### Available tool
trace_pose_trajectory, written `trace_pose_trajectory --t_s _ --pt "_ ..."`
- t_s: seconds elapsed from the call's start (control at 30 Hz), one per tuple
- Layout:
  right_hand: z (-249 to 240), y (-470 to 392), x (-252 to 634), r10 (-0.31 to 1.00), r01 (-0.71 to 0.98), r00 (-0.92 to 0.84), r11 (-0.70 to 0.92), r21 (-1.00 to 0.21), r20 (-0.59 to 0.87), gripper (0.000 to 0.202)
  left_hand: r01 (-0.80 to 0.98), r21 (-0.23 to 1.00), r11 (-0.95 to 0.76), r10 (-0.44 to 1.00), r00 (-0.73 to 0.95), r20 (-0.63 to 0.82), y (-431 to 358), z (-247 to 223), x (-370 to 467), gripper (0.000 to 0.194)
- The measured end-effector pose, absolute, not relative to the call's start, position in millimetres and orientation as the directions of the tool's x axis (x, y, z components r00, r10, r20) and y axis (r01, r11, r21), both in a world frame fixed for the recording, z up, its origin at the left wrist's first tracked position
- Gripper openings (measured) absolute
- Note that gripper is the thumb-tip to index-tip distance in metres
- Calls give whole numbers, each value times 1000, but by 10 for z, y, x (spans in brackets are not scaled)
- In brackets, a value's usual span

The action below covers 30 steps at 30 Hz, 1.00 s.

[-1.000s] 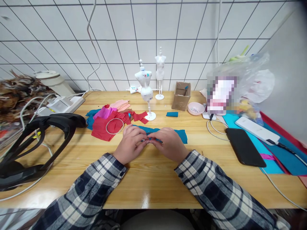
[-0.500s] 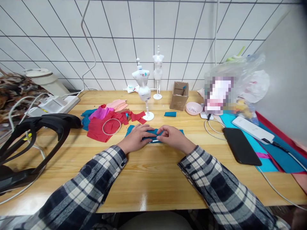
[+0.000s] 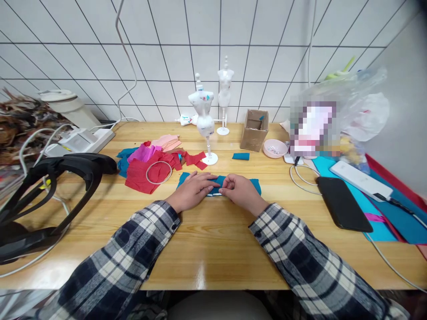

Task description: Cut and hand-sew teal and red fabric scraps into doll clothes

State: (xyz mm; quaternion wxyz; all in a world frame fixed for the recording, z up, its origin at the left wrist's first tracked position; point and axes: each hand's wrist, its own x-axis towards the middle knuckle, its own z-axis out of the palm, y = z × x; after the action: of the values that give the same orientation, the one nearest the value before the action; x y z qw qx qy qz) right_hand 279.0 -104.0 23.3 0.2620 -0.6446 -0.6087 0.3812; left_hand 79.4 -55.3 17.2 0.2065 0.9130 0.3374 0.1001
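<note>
On the desk before me lies a piece of teal crepe paper (image 3: 255, 185), with a narrow white strip (image 3: 215, 194) along its near edge. My left hand (image 3: 191, 191) rests flat on the paper's left part, its fingers stretched out to the right. From the other side my right hand (image 3: 242, 190) reaches in, thumb and forefinger pinched together at the right end of the white strip. The fingertips partly hide what they hold. A smaller teal piece (image 3: 240, 156) lies just beyond. Behind the hands stands a white miniature dress form (image 3: 204, 120).
Red crepe scraps (image 3: 143, 175) carry a ring (image 3: 159, 172) at left. Black headgear (image 3: 86, 182) lies nearer. Behind stand a second dress form (image 3: 224, 93), a cardboard box (image 3: 254, 131) and a pink bowl (image 3: 275, 149). A black phone (image 3: 343, 204) and cables lie at right.
The view has shifted slightly, so the whole scene sits a little further right and higher. Both hands stay on the teal paper, the right one still pinched at the white strip.
</note>
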Motion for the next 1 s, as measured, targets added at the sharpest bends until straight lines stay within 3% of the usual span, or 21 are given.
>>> trace_pose_trajectory --t_s 0.3,1.0 --pt "292 -1036 2822 997 615 -52 -12 -788 -56 10 558 371 -743 630 770 102 -552 123 783 33" --pt "272 -1056 2785 992 693 -49 -48 -719 -113 6 567 392 -725 646 757 97 -573 165 808 33"
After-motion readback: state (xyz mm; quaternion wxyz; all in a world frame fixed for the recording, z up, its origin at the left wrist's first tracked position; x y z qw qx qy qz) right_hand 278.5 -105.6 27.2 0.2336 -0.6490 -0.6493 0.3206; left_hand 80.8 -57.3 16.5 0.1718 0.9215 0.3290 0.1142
